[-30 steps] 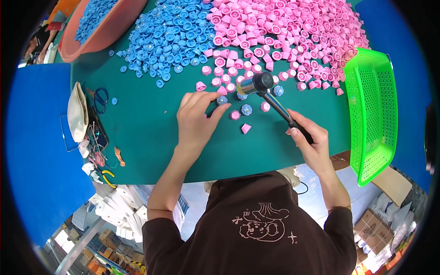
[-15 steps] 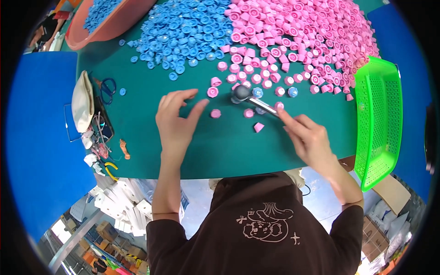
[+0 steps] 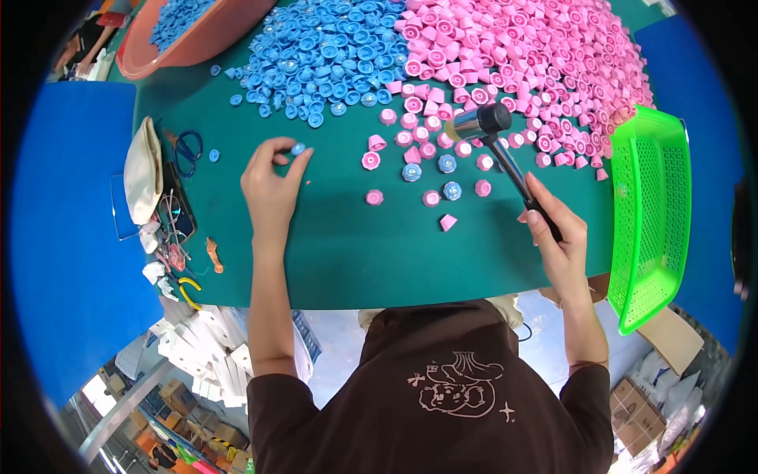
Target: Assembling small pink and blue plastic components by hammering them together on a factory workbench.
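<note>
Between the fingertips of my left hand [image 3: 270, 178] is a small blue cap [image 3: 298, 148], held over the green tabletop. My right hand [image 3: 559, 229] is closed round the black handle of a mallet [image 3: 495, 118]; its dark head is raised above the table. Below and left of the mallet head stand several pink cup-shaped pieces, and a few of them carry blue tops, like this blue-topped piece [image 3: 452, 190]. A single pink piece [image 3: 448, 223] lies on its side nearer to me, and another pink piece [image 3: 374, 197] stands apart on the left.
Heaps of blue caps [image 3: 332, 55] and pink pieces [image 3: 521, 55] cover the far table. A salmon basin [image 3: 221, 35] of blue caps is at far left, a green basket [image 3: 620, 237] at right. Scissors [image 3: 188, 150], a pouch [image 3: 142, 174] and yellow-handled pliers [image 3: 189, 294] lie left.
The mallet head has lifted off the pieces and swung up to the right. My left hand has moved left and now pinches a blue cap. Blue-topped pieces under the mallet are uncovered.
</note>
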`<control>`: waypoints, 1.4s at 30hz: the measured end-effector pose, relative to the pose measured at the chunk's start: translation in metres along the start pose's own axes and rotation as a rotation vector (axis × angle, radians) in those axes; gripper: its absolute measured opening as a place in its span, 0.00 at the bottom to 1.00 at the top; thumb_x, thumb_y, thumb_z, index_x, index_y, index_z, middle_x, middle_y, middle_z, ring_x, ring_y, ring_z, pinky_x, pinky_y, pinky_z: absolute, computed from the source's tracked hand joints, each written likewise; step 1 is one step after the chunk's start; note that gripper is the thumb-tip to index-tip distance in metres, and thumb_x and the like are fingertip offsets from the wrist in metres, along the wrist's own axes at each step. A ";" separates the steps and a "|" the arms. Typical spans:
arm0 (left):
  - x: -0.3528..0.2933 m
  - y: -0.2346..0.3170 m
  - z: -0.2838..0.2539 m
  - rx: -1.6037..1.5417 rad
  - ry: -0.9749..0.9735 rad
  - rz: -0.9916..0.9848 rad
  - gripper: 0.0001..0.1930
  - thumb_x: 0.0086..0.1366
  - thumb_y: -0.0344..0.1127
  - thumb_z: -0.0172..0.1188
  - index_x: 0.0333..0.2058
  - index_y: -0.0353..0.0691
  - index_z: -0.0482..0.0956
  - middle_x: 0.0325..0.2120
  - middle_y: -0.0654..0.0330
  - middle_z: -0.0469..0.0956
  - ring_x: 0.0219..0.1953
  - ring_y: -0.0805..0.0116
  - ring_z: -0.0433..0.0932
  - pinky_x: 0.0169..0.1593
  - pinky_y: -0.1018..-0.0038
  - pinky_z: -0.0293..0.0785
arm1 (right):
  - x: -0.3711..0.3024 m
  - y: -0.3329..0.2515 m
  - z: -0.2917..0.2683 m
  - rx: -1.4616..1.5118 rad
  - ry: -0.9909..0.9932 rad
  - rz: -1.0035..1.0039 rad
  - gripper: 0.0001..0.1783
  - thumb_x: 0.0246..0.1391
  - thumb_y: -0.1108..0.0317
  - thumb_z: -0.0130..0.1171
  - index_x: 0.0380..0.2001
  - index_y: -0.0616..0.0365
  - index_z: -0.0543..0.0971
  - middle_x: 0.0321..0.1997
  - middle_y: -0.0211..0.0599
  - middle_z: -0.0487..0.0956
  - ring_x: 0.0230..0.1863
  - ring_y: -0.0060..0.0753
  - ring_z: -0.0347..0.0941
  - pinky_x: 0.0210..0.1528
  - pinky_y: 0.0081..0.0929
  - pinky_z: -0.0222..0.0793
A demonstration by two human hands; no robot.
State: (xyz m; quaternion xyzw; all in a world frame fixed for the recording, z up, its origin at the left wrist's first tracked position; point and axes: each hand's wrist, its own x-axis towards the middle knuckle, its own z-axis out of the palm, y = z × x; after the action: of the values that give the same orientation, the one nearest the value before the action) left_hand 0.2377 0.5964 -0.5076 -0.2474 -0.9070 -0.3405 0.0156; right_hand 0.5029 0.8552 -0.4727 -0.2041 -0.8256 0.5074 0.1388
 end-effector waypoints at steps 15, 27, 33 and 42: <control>-0.006 0.023 0.011 0.005 0.022 0.221 0.11 0.51 0.28 0.69 0.35 0.37 0.82 0.33 0.59 0.79 0.34 0.67 0.75 0.35 0.75 0.72 | 0.001 -0.022 0.001 0.032 -0.244 0.181 0.22 0.58 0.67 0.58 0.55 0.59 0.70 0.37 0.31 0.74 0.32 0.19 0.68 0.36 0.18 0.66; 0.000 0.032 0.024 -0.111 -0.159 0.451 0.10 0.52 0.26 0.68 0.35 0.39 0.83 0.30 0.62 0.78 0.33 0.71 0.76 0.31 0.76 0.71 | -0.002 -0.009 0.007 0.016 -0.174 0.107 0.24 0.60 0.62 0.57 0.56 0.61 0.72 0.35 0.31 0.75 0.23 0.14 0.65 0.21 0.13 0.61; 0.003 0.034 0.016 -0.092 -0.207 0.127 0.09 0.53 0.29 0.68 0.34 0.37 0.82 0.27 0.62 0.77 0.26 0.72 0.72 0.28 0.76 0.68 | -0.005 -0.005 0.004 0.023 -0.139 0.107 0.24 0.60 0.62 0.57 0.56 0.61 0.72 0.35 0.31 0.75 0.23 0.14 0.65 0.22 0.13 0.60; 0.004 0.027 0.016 -0.131 -0.180 0.273 0.12 0.49 0.27 0.71 0.35 0.36 0.82 0.30 0.63 0.76 0.26 0.75 0.70 0.29 0.78 0.68 | -0.003 -0.008 0.003 0.058 -0.115 0.108 0.23 0.59 0.66 0.58 0.57 0.62 0.72 0.35 0.31 0.76 0.24 0.14 0.64 0.24 0.13 0.60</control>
State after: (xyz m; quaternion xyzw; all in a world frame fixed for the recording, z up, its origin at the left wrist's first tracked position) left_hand 0.2492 0.6260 -0.5027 -0.3982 -0.8386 -0.3699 -0.0357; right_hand 0.5025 0.8488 -0.4671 -0.2149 -0.8048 0.5488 0.0695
